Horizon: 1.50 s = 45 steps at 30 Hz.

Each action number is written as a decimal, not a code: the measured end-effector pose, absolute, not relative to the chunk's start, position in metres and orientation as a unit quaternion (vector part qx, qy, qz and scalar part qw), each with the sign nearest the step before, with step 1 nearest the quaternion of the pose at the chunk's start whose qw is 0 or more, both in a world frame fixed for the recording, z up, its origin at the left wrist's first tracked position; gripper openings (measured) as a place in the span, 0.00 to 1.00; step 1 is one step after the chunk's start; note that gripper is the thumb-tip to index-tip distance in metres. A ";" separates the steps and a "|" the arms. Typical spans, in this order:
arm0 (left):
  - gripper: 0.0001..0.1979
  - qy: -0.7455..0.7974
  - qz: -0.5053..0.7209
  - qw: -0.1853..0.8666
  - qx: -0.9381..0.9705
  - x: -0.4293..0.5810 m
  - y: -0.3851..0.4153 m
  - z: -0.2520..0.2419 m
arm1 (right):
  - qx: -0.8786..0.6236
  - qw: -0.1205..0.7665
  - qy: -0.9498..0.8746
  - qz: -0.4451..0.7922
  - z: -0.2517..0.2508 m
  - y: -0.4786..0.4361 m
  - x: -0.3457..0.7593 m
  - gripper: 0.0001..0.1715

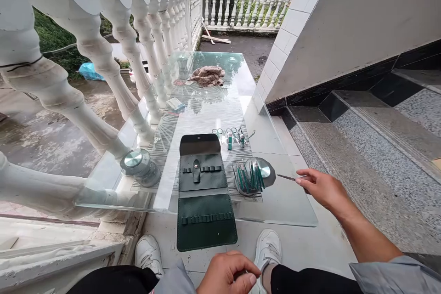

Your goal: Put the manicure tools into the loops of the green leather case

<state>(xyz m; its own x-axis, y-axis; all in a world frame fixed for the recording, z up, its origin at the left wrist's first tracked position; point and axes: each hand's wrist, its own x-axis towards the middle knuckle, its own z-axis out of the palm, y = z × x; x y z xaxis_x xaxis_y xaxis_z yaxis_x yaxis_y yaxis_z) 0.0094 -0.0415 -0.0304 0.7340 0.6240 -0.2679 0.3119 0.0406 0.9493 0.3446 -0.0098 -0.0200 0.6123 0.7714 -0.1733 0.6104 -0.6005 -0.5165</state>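
My right hand (pixel 319 187) is over the right edge of the glass table, thumb and fingers pinching a slim pointed metal manicure tool (pixel 287 177). Its tip points left, toward a pile of green-handled manicure tools (pixel 250 177). Low in front of me, my left hand (pixel 227 273) is loosely closed, with nothing visible in it. Between the hands and the far side lies an unfolded dark green tool case (pixel 206 229), its elastic loops unfilled and its lower part overhanging the table edge. Beyond the pile, nail clippers (pixel 230 140) and small scissors (pixel 235 133) lie together.
The glass table (pixel 275 211) rests on round metal-capped supports (pixel 136 161). A crumpled brown cloth (pixel 207 76) and a small card or packet (pixel 175 104) lie farther back. A white balustrade (pixel 99 50) runs along the left, stone steps (pixel 361 124) along the right.
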 end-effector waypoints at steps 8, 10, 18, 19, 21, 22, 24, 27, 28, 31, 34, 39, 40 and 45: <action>0.12 0.374 0.141 0.744 0.535 0.011 -0.046 -0.036 | -0.874 0.226 -0.387 0.187 0.008 -0.011 0.328 0.10; 0.14 0.384 0.134 0.783 0.470 0.012 -0.047 -0.036 | -0.825 0.337 -0.367 0.266 0.016 -0.009 0.310 0.13; 0.27 0.435 0.153 0.839 0.290 0.017 -0.045 -0.048 | -0.662 0.447 -0.414 0.437 0.034 0.011 0.214 0.19; 0.28 0.443 0.183 0.832 0.278 0.015 -0.045 -0.051 | -0.645 0.451 -0.402 0.468 0.034 0.014 0.205 0.19; 0.28 0.460 0.243 0.811 0.267 0.013 -0.046 -0.056 | -0.614 0.450 -0.384 0.522 0.034 0.018 0.190 0.24; 0.27 0.471 0.268 0.800 0.259 0.012 -0.046 -0.058 | -0.602 0.446 -0.379 0.542 0.034 0.019 0.184 0.30; 0.26 0.491 0.308 0.782 0.230 0.011 -0.046 -0.060 | -0.592 0.431 -0.381 0.565 0.033 0.020 0.176 0.39; 0.25 0.502 0.351 0.768 0.187 0.012 -0.045 -0.059 | -0.602 0.401 -0.404 0.561 0.027 0.019 0.170 0.39; 0.24 0.502 0.355 0.767 0.182 0.013 -0.045 -0.058 | -0.606 0.393 -0.413 0.554 0.024 0.019 0.169 0.36; 0.23 0.509 0.358 0.763 0.175 0.014 -0.045 -0.055 | -0.614 0.383 -0.434 0.537 0.015 0.019 0.169 0.26; 0.25 0.513 0.358 0.761 0.171 0.014 -0.044 -0.050 | -0.622 0.374 -0.455 0.516 0.007 0.019 0.169 0.21; 0.24 0.522 0.361 0.757 0.158 0.014 -0.042 -0.041 | -0.625 0.346 -0.510 0.479 0.004 0.020 0.170 0.22; 0.23 0.525 0.362 0.754 0.153 0.014 -0.042 -0.040 | -0.629 0.339 -0.512 0.477 0.005 0.020 0.170 0.22; 0.22 0.530 0.371 0.750 0.138 0.015 -0.041 -0.038 | -0.641 0.305 -0.523 0.472 0.008 0.021 0.170 0.23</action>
